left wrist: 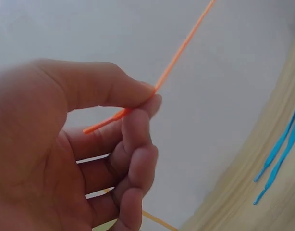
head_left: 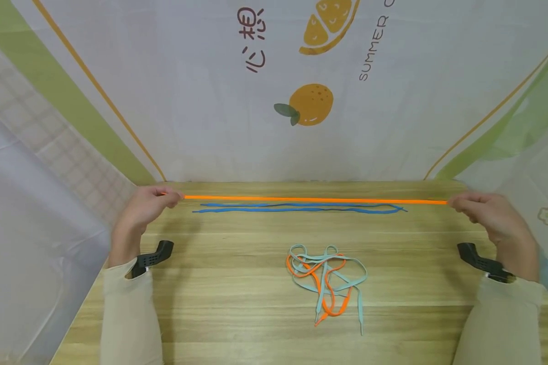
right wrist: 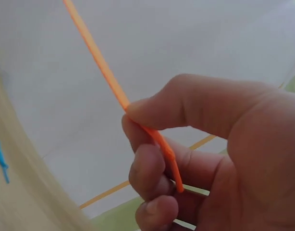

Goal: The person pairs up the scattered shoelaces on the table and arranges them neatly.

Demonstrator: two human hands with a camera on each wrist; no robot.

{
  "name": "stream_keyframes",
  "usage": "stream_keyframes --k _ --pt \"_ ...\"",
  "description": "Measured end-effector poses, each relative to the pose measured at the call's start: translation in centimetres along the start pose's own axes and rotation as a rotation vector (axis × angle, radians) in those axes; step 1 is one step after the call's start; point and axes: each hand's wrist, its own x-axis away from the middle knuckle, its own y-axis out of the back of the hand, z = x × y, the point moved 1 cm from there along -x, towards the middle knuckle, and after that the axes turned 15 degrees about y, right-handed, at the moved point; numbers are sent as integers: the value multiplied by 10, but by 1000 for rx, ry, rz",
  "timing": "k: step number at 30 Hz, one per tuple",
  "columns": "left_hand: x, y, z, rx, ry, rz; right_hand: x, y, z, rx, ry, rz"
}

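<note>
An orange shoelace is stretched straight across the back of the table between both hands. My left hand pinches one end between thumb and forefinger; in the left wrist view the lace's tip sticks out past the thumb. At the other end, my right hand pinches the lace the same way, and its tip hangs below the fingers in the right wrist view. Just in front of the taut lace, blue shoelaces lie in two nearly parallel lines on the table, meeting at the right.
A loose tangle of a pale green shoelace and another orange shoelace lies nearer me on the wooden table. A white printed cloth hangs behind the table's back edge and along its sides.
</note>
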Motion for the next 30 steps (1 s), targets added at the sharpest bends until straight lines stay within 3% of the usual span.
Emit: stream_keyframes --k 7,11,17,23,30 --pt "-10 -7 12 -84 -11 50 -11 -12 -27 -25 34 54" --pt "-15 -11 21 -151 14 91 -15 -20 -38 56 47 96" --pt "-24 -19 30 -257 -11 149 -19 -30 -46 150 -19 170" --pt "-28 -24 35 -285 10 231 -22 -38 -55 176 -58 208" --pt "-28 -34 29 -385 21 185 -24 -43 -57 183 -110 219"
